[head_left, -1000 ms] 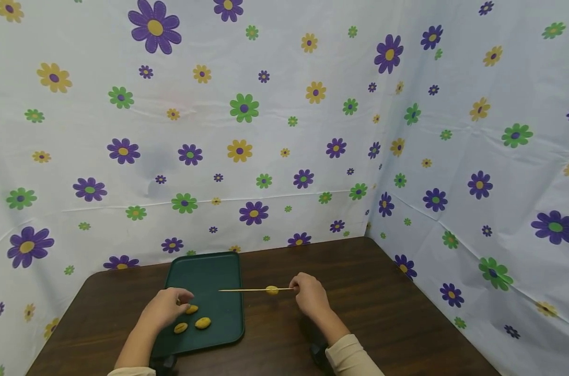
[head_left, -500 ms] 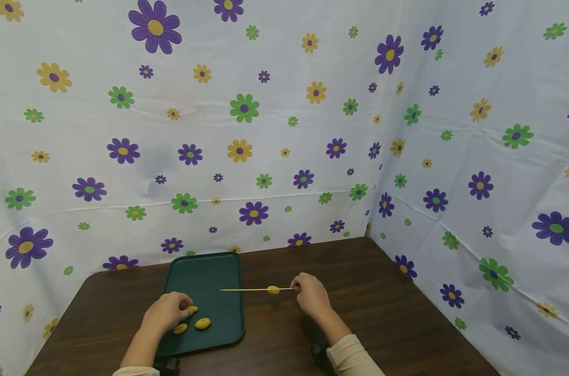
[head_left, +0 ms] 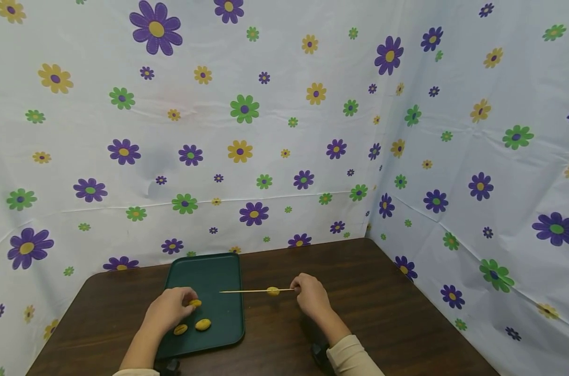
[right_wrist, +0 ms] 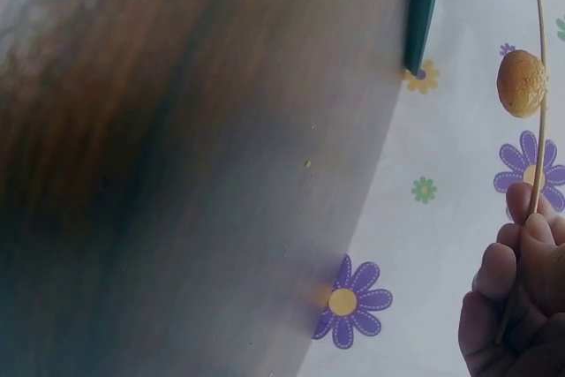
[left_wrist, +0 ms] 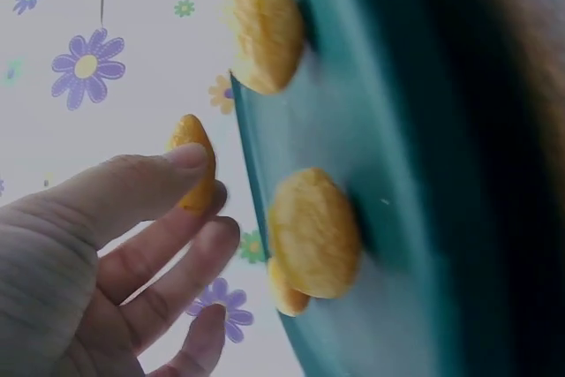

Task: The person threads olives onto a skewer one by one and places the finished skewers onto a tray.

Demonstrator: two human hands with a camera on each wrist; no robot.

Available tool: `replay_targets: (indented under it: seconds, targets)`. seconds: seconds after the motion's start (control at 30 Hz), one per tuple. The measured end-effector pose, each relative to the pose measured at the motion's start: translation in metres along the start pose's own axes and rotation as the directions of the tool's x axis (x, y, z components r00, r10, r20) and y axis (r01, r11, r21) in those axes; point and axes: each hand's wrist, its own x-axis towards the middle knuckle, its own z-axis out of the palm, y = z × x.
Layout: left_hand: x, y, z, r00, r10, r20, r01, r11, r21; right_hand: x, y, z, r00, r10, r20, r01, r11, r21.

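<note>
My left hand [head_left: 169, 308] pinches a small yellow oval piece [left_wrist: 196, 152], which looks like a baby potato, between thumb and fingertips, raised above the green tray [head_left: 218, 271]. Two similar pieces, one whole-looking [head_left: 202, 325] and one with a dark line [head_left: 181, 329], lie on the tray beside this hand. The left wrist view shows a further piece [left_wrist: 287, 289] partly hidden behind another. Over the table to the right, my right hand [head_left: 310, 295] grips the end of a thin wooden skewer [head_left: 253, 291]. One piece [right_wrist: 522, 84] is threaded on it, and the skewer's point reaches left over the tray.
The tray lies on the left part of a dark brown wooden table [head_left: 359, 292]. A few tiny crumbs [right_wrist: 307, 164] dot the tabletop. White flowered sheets [head_left: 275, 172] enclose the table at the back and right.
My left hand came down to a piece on the tray, took hold of it and has lifted it slightly. The right hand and skewer stay almost still.
</note>
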Motion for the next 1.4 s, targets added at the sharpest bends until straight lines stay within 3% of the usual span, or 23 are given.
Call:
replay_targets:
  seconds: [0.4, 0.8, 1.4]
  targets:
    - [0.003, 0.026, -0.004, 0.995, 0.068, -0.077, -0.070, 0.997, -0.017, 0.000, -0.003, 0.000, 1.000, -0.023, -0.014, 0.023, 1.000, 0.005]
    - [0.002, 0.035, 0.009, 0.988, 0.099, -0.121, -0.107, 0.993, -0.057, -0.002, -0.003, 0.001, 0.999, -0.048, -0.013, 0.048, 0.998, 0.027]
    - [-0.002, 0.039, 0.010, 0.990, 0.078, -0.115, -0.086, 0.994, -0.074, -0.008, -0.001, 0.001, 0.999, -0.035, 0.001, 0.035, 0.999, 0.031]
